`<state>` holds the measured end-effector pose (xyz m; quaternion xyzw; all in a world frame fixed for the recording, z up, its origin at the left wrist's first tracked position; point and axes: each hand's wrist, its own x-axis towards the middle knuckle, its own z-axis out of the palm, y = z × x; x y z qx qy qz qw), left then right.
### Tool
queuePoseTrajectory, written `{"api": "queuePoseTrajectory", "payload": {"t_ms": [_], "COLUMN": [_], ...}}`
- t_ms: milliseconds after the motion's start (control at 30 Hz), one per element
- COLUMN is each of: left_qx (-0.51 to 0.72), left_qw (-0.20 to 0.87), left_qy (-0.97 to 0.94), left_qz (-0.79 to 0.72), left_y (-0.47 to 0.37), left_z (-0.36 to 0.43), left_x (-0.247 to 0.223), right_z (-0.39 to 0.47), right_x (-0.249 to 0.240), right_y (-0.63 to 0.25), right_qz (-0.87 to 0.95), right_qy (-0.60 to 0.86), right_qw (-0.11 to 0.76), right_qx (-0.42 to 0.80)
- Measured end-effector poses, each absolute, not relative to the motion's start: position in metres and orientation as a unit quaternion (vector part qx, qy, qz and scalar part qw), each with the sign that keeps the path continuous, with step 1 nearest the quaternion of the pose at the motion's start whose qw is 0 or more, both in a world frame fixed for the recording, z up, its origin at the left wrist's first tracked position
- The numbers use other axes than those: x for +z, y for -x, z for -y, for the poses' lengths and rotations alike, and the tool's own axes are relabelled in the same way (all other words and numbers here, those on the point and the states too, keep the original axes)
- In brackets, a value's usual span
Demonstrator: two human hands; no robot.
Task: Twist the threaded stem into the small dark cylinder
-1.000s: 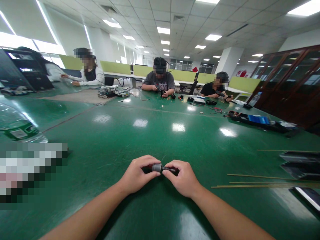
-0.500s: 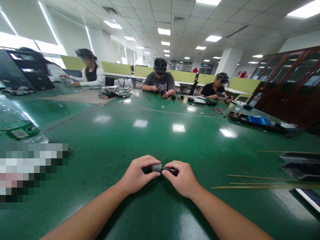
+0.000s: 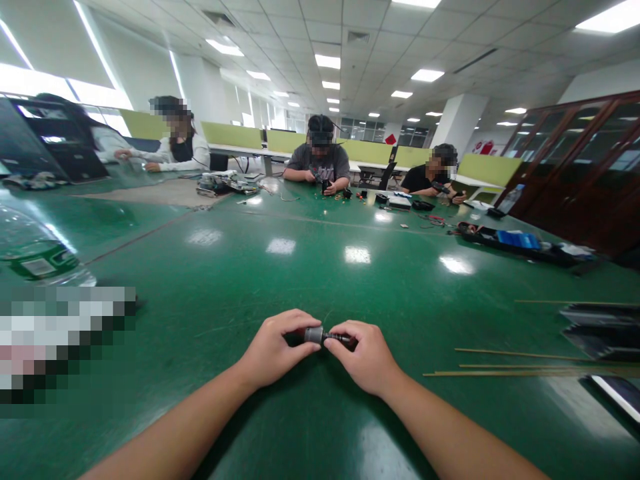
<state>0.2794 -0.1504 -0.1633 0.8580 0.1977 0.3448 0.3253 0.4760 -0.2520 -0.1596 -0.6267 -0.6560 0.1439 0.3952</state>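
Over the near middle of the green table [image 3: 320,413], both my hands meet on a small metal part. My left hand [image 3: 277,347] pinches its grey cylinder [image 3: 314,335], which looks like a drill chuck, between thumb and fingers. From the cylinder's right side runs a dark ribbed shaft [image 3: 338,337], and my right hand [image 3: 367,353] is closed round it with thumb and forefinger. The part lies roughly level, left to right. Its far end on the right is hidden in my right palm.
To the left stand a clear bottle [image 3: 45,253] and a blurred-out flat object [image 3: 60,333]. Thin brass-coloured rods [image 3: 500,375] and black items [image 3: 600,330] lie at right. A long black tray [image 3: 520,248] sits farther back. Several people work across the table.
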Motion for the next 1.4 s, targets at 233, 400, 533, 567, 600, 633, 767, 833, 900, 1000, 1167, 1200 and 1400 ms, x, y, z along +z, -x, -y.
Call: {"api": "queuePoseTrajectory", "payload": {"t_ms": [233, 400, 533, 567, 600, 633, 767, 833, 900, 1000, 1167, 1200, 1400], "left_qx": [0.349, 0.346, 0.346, 0.345, 0.344, 0.343, 0.343, 0.342, 0.339, 0.337, 0.338, 0.338, 0.341], "left_qw": [0.327, 0.329, 0.329, 0.329, 0.328, 0.328, 0.329, 0.33, 0.332, 0.333, 0.337, 0.338, 0.337], "left_qy": [-0.856, -0.856, -0.855, -0.856, -0.856, -0.856, -0.857, -0.857, -0.857, -0.857, -0.856, -0.856, -0.854], "left_qz": [-0.194, -0.199, -0.201, -0.202, -0.203, -0.203, -0.201, -0.2, -0.2, -0.201, -0.199, -0.199, -0.202], "left_y": [-0.2796, -0.2798, -0.2798, -0.2797, -0.2796, -0.2794, -0.2789, -0.2789, -0.2788, -0.2788, -0.2791, -0.2791, -0.2795], "left_z": [0.1504, 0.1506, 0.1501, 0.15, 0.15, 0.15, 0.1503, 0.1501, 0.1497, 0.1491, 0.1496, 0.1497, 0.1494], "left_x": [-0.1638, -0.1638, -0.1636, -0.1636, -0.1636, -0.1636, -0.164, -0.164, -0.1639, -0.1638, -0.1647, -0.1649, -0.1648], "right_z": [0.2511, 0.2512, 0.2517, 0.2518, 0.2519, 0.2519, 0.252, 0.252, 0.2518, 0.2513, 0.2509, 0.251, 0.2517], "right_x": [-0.1594, -0.1592, -0.159, -0.159, -0.1591, -0.1591, -0.1589, -0.1585, -0.1582, -0.1591, -0.1618, -0.162, -0.1606], "right_y": [-0.475, -0.4748, -0.475, -0.4749, -0.4749, -0.4748, -0.475, -0.4753, -0.4757, -0.476, -0.4755, -0.4753, -0.475], "right_qz": [0.656, 0.655, 0.655, 0.654, 0.654, 0.653, 0.651, 0.652, 0.654, 0.653, 0.652, 0.653, 0.65], "right_qy": [0.626, 0.626, 0.627, 0.627, 0.627, 0.628, 0.63, 0.63, 0.629, 0.627, 0.626, 0.626, 0.626], "right_qw": [0.396, 0.397, 0.397, 0.397, 0.396, 0.397, 0.396, 0.396, 0.396, 0.398, 0.4, 0.401, 0.404], "right_qx": [0.144, 0.145, 0.147, 0.148, 0.148, 0.148, 0.146, 0.146, 0.146, 0.147, 0.149, 0.149, 0.148]}}
